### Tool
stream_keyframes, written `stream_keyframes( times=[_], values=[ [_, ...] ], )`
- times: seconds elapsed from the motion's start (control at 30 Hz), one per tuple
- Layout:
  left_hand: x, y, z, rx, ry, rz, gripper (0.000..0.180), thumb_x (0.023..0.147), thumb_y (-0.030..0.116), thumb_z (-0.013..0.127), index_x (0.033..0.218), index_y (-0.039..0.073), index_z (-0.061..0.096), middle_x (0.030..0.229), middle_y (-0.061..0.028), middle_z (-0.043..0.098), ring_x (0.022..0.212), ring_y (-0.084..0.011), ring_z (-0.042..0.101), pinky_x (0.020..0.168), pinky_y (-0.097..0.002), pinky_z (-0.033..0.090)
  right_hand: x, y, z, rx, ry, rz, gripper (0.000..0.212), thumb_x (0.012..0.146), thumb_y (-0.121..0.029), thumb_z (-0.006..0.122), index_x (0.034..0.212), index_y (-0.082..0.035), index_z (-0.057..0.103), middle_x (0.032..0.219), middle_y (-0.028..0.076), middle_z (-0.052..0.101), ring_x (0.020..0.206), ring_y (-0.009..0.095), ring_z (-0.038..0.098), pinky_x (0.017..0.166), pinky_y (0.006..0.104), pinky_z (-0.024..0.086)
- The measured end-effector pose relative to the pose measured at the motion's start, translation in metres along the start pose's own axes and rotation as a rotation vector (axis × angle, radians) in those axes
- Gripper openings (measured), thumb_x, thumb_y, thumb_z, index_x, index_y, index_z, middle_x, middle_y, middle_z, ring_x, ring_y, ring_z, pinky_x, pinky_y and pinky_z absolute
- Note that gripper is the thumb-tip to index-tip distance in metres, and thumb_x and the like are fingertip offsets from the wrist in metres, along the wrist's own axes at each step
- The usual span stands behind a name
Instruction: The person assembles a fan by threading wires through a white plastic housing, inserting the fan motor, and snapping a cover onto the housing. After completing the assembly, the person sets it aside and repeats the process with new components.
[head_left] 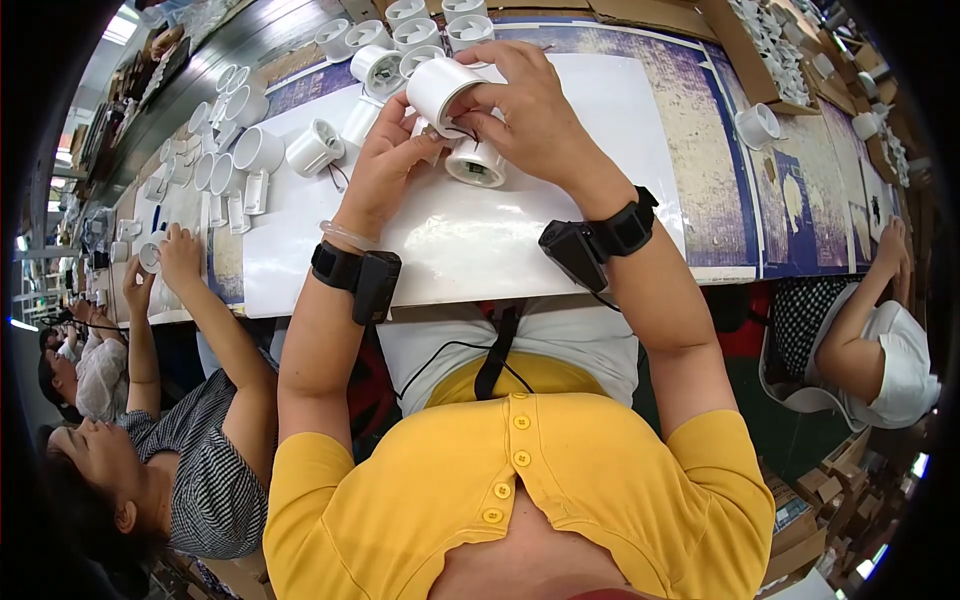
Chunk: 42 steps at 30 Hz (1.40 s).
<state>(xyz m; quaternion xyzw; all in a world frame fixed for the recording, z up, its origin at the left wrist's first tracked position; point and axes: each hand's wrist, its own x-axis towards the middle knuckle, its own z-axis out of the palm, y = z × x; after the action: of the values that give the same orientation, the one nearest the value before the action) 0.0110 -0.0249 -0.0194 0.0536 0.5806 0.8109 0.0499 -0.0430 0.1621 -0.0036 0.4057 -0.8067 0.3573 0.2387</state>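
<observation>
My right hand (525,112) is closed around a white plastic cylindrical housing (438,92), its fingers on the rim and inside the near end. Against the housing's left side are the bent fingers of my left hand (388,165). The left thumb presses a small pale part below the housing, mostly hidden by the fingers. Just beneath my hands, a second white cylinder (474,166) with a green board inside lies on the white sheet (480,240). Thin dark wires run between it and my right fingers. To the left rests another white housing (316,148) with wires trailing from it.
Several white cups (415,35) stand at the far edge. More white cylinders and brackets (258,150) are spread at the left. A lone white cylinder (757,126) sits at the right, near a cardboard box (765,60) of small white parts. People work on both sides.
</observation>
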Motion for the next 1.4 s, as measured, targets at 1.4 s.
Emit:
stream_keyframes(
  times=[1.4],
  values=[
    [0.001, -0.003, -0.002, 0.135, -0.061, -0.021, 0.047, 0.092, 0.019, 0.060, 0.131, 0.005, 0.038, 0.112, -0.0034, 0.055, 0.094, -0.0083, 0.056, 0.072, -0.0210, 0.047, -0.001, 0.009, -0.013, 0.149, -0.039, -0.083, 0.016, 0.070, -0.011, 0.075, 0.086, -0.013, 0.072, 0.131, 0.005, 0.052, 0.129, 0.030, 0.037, 0.106, 0.0405, 0.032]
  ],
)
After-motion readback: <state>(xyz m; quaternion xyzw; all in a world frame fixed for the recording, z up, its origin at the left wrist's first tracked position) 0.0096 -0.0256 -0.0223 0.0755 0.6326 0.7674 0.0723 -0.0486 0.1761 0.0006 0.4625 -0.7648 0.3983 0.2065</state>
